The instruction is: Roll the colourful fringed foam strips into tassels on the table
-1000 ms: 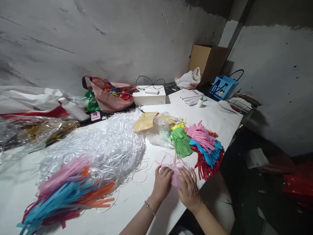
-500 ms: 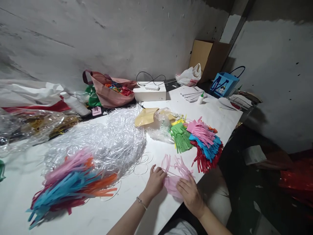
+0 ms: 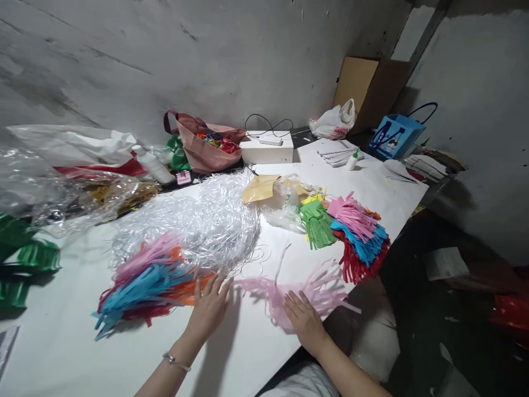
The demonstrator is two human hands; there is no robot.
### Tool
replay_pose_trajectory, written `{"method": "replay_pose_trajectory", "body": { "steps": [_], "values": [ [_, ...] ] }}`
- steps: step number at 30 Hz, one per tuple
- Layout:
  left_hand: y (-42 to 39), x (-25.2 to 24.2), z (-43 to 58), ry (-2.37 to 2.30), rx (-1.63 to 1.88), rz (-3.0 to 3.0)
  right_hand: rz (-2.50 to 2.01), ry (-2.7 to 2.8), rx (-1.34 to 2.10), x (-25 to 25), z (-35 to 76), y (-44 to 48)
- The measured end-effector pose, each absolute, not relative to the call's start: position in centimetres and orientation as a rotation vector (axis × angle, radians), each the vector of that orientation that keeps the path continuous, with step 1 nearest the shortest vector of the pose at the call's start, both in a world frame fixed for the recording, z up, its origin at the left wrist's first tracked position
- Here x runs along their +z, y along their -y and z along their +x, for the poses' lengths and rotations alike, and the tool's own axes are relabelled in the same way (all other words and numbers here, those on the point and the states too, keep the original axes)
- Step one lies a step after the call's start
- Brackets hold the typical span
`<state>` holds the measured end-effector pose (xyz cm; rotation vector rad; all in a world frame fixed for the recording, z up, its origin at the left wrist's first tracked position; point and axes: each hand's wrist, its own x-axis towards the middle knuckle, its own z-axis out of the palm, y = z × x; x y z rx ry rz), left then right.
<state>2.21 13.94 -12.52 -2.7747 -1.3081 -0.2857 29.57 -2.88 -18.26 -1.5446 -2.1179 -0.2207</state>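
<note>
Light pink fringed tissue (image 3: 281, 303) lies spread on the white table near its front edge. My right hand (image 3: 303, 320) rests flat on it, fingers stretched out. To the left, my left hand (image 3: 212, 303), fingers apart, is over the orange end of a fringe pile; whether it touches the strips I cannot tell. That pile has pink, blue (image 3: 140, 286), orange and dark red strips. Behind it spreads a heap of clear shiny strands (image 3: 206, 220). Right of the heap lie a green fringe (image 3: 317, 223) and a stack of pink (image 3: 353, 216), blue and red fringes.
A pink bag (image 3: 206, 149) of colored pieces, a white box (image 3: 266, 151), a glue bottle (image 3: 352, 160), papers (image 3: 336, 153) and a blue bag (image 3: 394, 138) stand farther back. Green foil (image 3: 39, 256) and clear plastic are at left. The table (image 3: 248, 364) ends at right.
My left hand has let go of the light pink tissue and moved left to the fringe pile. The tissue now lies more spread out under my right hand. The view has shifted left.
</note>
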Motion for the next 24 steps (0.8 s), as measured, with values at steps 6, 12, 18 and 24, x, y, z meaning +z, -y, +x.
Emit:
{"method": "replay_pose_trajectory", "body": {
  "steps": [6,12,18,24],
  "values": [
    [-5.6,-12.4,6.6,0.810,-0.397,-3.171,-1.660,2.136,-0.011,-20.7,28.9,3.5],
    [-3.4,-15.1,13.6,0.503,-0.321,-3.441,-1.684,2.166,0.058,-19.7,29.9,4.2],
    [-6.6,-16.1,12.5,0.853,-0.214,-3.325,-1.609,2.183,-0.044,-19.5,31.2,4.4],
    [-7.6,-13.9,10.8,0.998,-0.203,-3.287,-1.640,2.024,0.009,-18.4,32.4,4.9]
  ]
}}
